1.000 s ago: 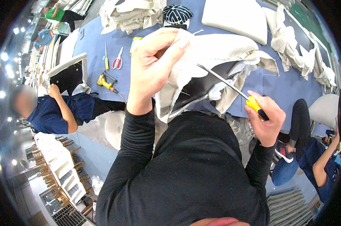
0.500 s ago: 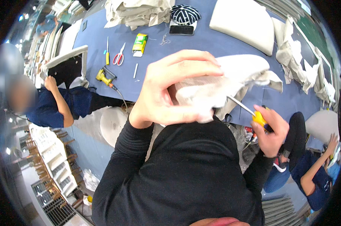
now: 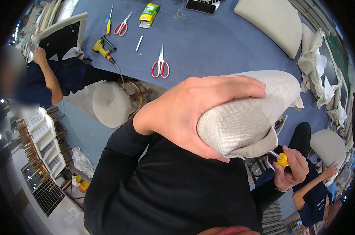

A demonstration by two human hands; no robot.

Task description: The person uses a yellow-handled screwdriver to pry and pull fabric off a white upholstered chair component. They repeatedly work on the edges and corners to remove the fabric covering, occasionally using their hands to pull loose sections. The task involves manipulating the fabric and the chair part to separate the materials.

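A beige fabric-covered cushion piece [image 3: 244, 125] is tilted up in front of my body. My left hand [image 3: 185, 109] grips it from the left, fingers over its top and thumb below. My right hand [image 3: 291, 168] is closed on the yellow handle of a screwdriver [image 3: 282, 159]. The metal shaft meets a folded fabric flap at the cushion's lower right corner. Its tip is hidden there, so I cannot tell whether it is under the cloth.
On the blue table [image 3: 205, 51] lie red-handled scissors [image 3: 160, 66], a second pair [image 3: 122, 27], a staple gun [image 3: 103, 49], a yellow-green box [image 3: 149, 15], a phone [image 3: 201, 6] and a beige pad [image 3: 269, 24]. Co-workers sit left [image 3: 54, 80] and right [image 3: 312, 203]; a round stool [image 3: 111, 105] stands left.
My view has shifted and the cushion now sits lower and further right, its corner facing me. My right hand with the screwdriver has moved down and right. Scissors hidden before now show.
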